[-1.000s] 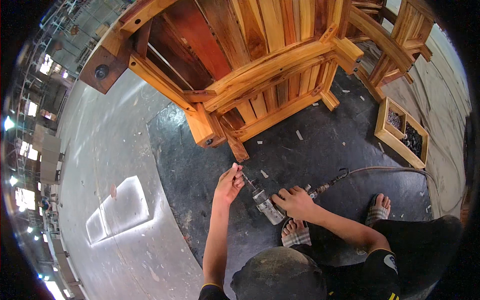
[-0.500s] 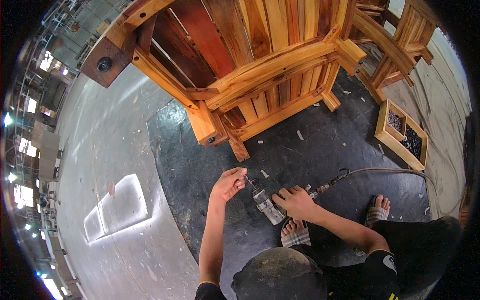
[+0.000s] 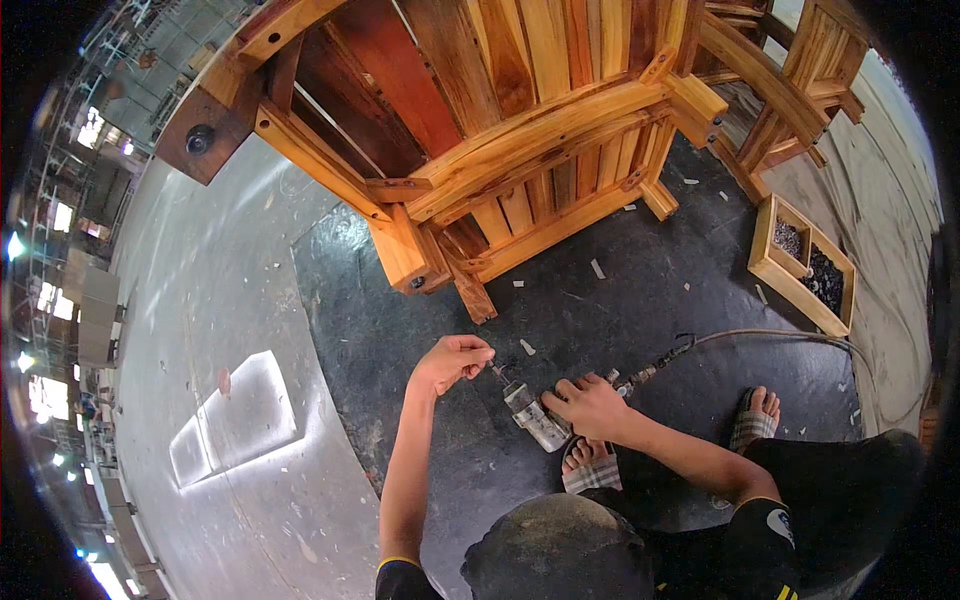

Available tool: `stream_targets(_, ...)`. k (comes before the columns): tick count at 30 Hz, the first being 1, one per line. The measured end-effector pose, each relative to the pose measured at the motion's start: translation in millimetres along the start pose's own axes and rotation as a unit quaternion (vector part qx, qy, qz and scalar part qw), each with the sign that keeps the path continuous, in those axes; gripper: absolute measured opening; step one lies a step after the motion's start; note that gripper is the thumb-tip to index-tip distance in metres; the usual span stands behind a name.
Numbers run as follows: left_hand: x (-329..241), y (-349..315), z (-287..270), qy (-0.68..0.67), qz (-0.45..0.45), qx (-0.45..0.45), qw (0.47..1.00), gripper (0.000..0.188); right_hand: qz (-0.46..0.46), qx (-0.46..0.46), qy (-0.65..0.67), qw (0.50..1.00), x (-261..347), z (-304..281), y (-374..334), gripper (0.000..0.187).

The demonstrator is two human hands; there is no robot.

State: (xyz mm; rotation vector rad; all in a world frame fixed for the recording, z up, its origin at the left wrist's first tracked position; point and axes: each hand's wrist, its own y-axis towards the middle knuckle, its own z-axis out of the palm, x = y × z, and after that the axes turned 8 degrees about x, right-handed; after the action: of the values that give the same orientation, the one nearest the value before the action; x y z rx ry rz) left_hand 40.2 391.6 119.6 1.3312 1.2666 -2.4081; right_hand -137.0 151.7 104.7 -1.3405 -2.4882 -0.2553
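My right hand [image 3: 592,403] is wrapped round the grip of a grey pneumatic driver [image 3: 535,415], held low over the dark mat beside my foot. A thin bit [image 3: 500,375] sticks out of the driver's nose toward my left hand [image 3: 452,365]. The left fingers are pinched together at the tip of that bit; what lies between them is too small to make out. Just beyond my hands, a varnished slatted wooden bench [image 3: 530,140] rests tipped over on the mat, with its legs and rails toward me.
An air hose [image 3: 770,334] runs from the driver to the right. A wooden box [image 3: 800,290] with two compartments of small dark hardware stands at the right. Behind it is another piece of wooden furniture [image 3: 770,80]. Pale scraps dot the black mat [image 3: 640,290]; grey floor [image 3: 230,300] lies left.
My left hand has shifted slightly left and stays pinched by the bit's tip. The right hand and driver are nearly where they were. The view has moved a little.
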Motion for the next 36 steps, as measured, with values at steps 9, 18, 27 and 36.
stream_targets(9, 24.3, -2.2, 4.1, -0.118, 0.026, -0.026, 0.992, 0.015, 0.0, 0.019, 0.003, 1.0, 2.6, -3.1, 0.0, 0.041)
stream_targets(18, 27.9, -2.7, 5.7, -0.152, 0.01, -0.017, 0.988, 0.014, -0.004, -0.003, 0.004, 1.0, 2.0, -0.4, -2.5, 0.038)
stream_targets(27, 23.0, -4.6, 9.7, -0.166, 0.016, -0.014, 0.986, 0.016, -0.008, -0.007, -0.005, 1.0, 1.5, -2.0, -1.5, 0.035)
stream_targets(36, 19.8, -7.3, 12.2, -0.166, 0.023, -0.017, 0.986, 0.018, -0.003, -0.023, 0.002, 1.0, 3.4, -5.0, 1.2, 0.032)
